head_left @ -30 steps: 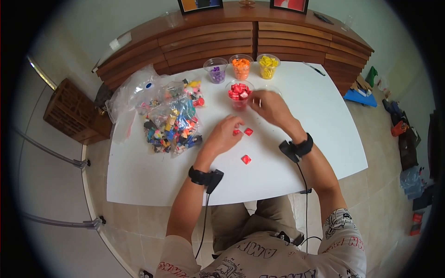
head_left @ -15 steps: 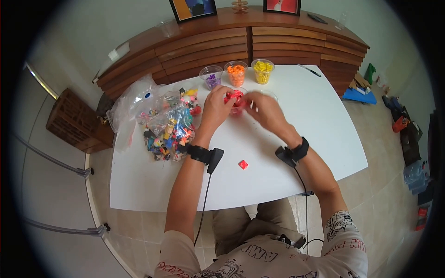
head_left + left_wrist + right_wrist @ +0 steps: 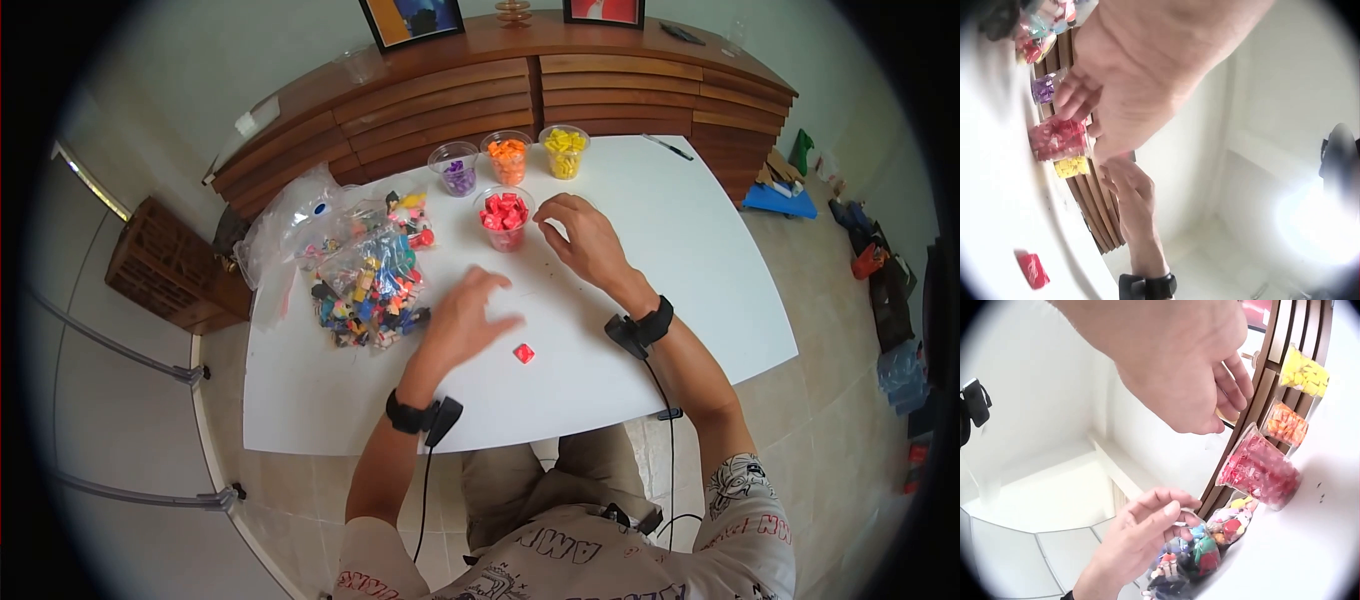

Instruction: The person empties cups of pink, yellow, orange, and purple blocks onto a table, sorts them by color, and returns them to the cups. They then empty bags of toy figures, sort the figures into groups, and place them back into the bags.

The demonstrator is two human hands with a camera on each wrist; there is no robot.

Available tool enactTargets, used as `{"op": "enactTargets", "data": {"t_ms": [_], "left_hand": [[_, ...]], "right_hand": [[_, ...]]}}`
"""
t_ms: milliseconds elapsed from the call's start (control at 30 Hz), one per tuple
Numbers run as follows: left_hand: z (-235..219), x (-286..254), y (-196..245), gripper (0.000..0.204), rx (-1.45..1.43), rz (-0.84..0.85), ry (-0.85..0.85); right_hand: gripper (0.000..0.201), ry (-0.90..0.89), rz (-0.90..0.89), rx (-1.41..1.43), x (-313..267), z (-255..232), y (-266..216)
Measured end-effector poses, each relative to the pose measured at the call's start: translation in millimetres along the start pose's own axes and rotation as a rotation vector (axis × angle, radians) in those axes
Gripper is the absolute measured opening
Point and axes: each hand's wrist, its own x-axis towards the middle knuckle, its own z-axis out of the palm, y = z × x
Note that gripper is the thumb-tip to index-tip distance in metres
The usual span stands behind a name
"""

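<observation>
A clear cup of red wrapped pieces [image 3: 505,220] stands mid-table. My right hand [image 3: 588,245] is held just right of its rim, fingers bent loosely, with nothing seen in them. Over the white table [image 3: 640,300], my left hand [image 3: 462,322] hangs with thumb and fingers spread and nothing held. One red piece [image 3: 524,353] lies to the right of and slightly below the left hand; the left wrist view also shows this red piece [image 3: 1035,271]. In the right wrist view the red cup [image 3: 1260,469] is below my right hand [image 3: 1179,369].
Behind the red cup stand cups of purple [image 3: 459,177], orange [image 3: 508,160] and yellow pieces [image 3: 565,155]. Plastic bags of small colourful toys [image 3: 370,290] lie at the left. A pen [image 3: 668,147] is near the back right edge, before a wooden cabinet [image 3: 430,100].
Two red pieces near the left hand are gone from the table. The left hand went up to the red cup, then came back down toward the remaining piece, fingers spread. The right hand stays beside the cup.
</observation>
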Motion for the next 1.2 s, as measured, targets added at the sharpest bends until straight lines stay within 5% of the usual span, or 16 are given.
{"op": "enactTargets", "data": {"t_ms": [100,267,433,600,833,1000,1200], "left_hand": [[29,-25,-14,0.036,-0.014,0.270,-0.178],[36,-27,-6,0.027,-0.048,0.089,-0.351],[27,-35,3,0.025,0.034,0.212,-0.312],[27,-31,-3,0.023,-0.005,0.137,-0.327],[-16,44,7,0.024,-0.026,0.213,0.204],[-9,107,-24,0.024,0.037,0.300,0.271],[-3,99,-35,0.025,0.071,0.253,0.328]], "right_hand": [[0.016,-0.020,-0.009,0.014,3,5,0],[0.018,-0.010,-0.041,0.060,41,29,-2],[0.015,-0.115,-0.215,-0.084,72,41,5],[0.013,-0.075,-0.093,0.035,65,32,14],[0.013,-0.052,-0.140,-0.032,53,33,22],[0.012,-0.024,-0.087,0.016,46,25,16],[0.016,0.011,-0.023,0.059,33,13,9]]}}
